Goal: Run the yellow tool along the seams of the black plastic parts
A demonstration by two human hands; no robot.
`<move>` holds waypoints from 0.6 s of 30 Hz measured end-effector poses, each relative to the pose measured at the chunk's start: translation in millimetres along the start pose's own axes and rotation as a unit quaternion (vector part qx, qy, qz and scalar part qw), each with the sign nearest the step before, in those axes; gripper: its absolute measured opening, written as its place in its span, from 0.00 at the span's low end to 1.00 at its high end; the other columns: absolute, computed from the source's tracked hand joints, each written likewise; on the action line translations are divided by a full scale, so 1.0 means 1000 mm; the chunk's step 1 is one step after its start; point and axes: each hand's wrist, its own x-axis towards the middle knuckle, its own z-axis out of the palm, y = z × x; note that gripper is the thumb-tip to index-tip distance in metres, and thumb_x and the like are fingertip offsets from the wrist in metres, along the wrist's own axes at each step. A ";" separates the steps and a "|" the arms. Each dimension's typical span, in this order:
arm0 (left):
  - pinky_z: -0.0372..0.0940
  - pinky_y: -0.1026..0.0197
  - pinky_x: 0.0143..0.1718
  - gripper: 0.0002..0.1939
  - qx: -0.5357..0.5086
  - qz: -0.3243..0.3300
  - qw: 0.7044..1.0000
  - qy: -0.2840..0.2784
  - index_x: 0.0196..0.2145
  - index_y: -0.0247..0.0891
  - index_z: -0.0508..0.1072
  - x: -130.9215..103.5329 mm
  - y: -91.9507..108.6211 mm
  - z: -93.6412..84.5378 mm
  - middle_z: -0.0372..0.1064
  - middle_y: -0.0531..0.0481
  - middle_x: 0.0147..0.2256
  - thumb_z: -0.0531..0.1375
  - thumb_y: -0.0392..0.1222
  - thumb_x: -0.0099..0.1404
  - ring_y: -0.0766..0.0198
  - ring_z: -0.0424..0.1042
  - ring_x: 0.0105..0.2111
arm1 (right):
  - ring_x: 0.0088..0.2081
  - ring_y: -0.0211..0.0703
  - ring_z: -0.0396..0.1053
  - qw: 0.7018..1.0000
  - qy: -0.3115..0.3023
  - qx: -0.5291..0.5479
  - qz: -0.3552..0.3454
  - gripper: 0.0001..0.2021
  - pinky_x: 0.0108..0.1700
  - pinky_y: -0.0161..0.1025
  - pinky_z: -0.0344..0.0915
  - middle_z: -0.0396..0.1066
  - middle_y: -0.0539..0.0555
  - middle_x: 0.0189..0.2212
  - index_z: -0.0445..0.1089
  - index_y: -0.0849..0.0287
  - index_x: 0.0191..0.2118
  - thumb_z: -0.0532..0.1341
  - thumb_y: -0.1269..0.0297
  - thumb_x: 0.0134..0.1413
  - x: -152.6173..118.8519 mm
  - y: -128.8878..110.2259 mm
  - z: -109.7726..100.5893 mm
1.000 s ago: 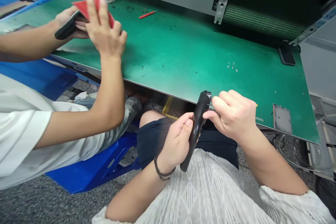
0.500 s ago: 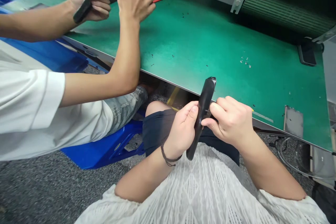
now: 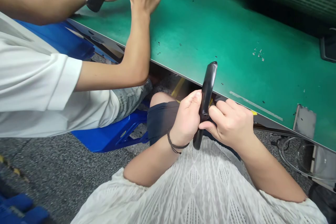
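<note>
Grip on the long curved black plastic handle (image 3: 206,101) is kept closed by left hand (image 3: 187,120) and right hand (image 3: 231,124), now raised higher against the green table edge (image 3: 236,59).

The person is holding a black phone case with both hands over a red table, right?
Not quite. The table is green, not red, as the head view shows. The rest holds: the left hand and the right hand both grip the black case, held on edge at the table's near edge.
</note>
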 end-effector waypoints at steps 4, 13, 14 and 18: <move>0.57 0.66 0.26 0.22 -0.023 -0.017 1.000 0.010 0.36 0.38 0.72 0.000 0.003 0.004 0.61 0.54 0.25 0.56 0.60 0.75 0.70 0.57 0.24 | 0.27 0.43 0.50 1.000 0.008 -0.002 0.000 0.30 0.30 0.43 0.44 0.59 0.50 0.23 0.67 0.57 0.27 0.48 0.41 0.75 -0.003 -0.003 0.002; 0.55 0.67 0.22 0.21 -0.069 -0.010 0.997 0.030 0.35 0.39 0.69 0.004 0.010 0.009 0.59 0.57 0.21 0.57 0.60 0.75 0.71 0.55 0.20 | 0.29 0.44 0.52 0.997 -0.029 0.064 0.005 0.30 0.30 0.43 0.45 0.60 0.51 0.25 0.64 0.56 0.26 0.47 0.41 0.76 -0.016 -0.014 0.005; 0.55 0.67 0.22 0.21 -0.076 -0.017 0.996 0.035 0.35 0.39 0.69 0.005 0.010 0.009 0.58 0.57 0.21 0.57 0.60 0.75 0.71 0.55 0.19 | 0.29 0.44 0.52 0.997 -0.034 0.071 0.003 0.30 0.30 0.43 0.45 0.60 0.51 0.25 0.65 0.56 0.27 0.47 0.42 0.76 -0.017 -0.015 0.005; 0.53 0.69 0.20 0.22 -0.103 -0.035 0.992 0.058 0.34 0.39 0.67 0.010 0.015 0.009 0.56 0.58 0.20 0.58 0.61 0.74 0.73 0.53 0.18 | 0.29 0.43 0.52 0.993 -0.057 0.098 -0.013 0.30 0.30 0.43 0.46 0.59 0.51 0.25 0.65 0.57 0.27 0.47 0.43 0.76 -0.022 -0.020 0.004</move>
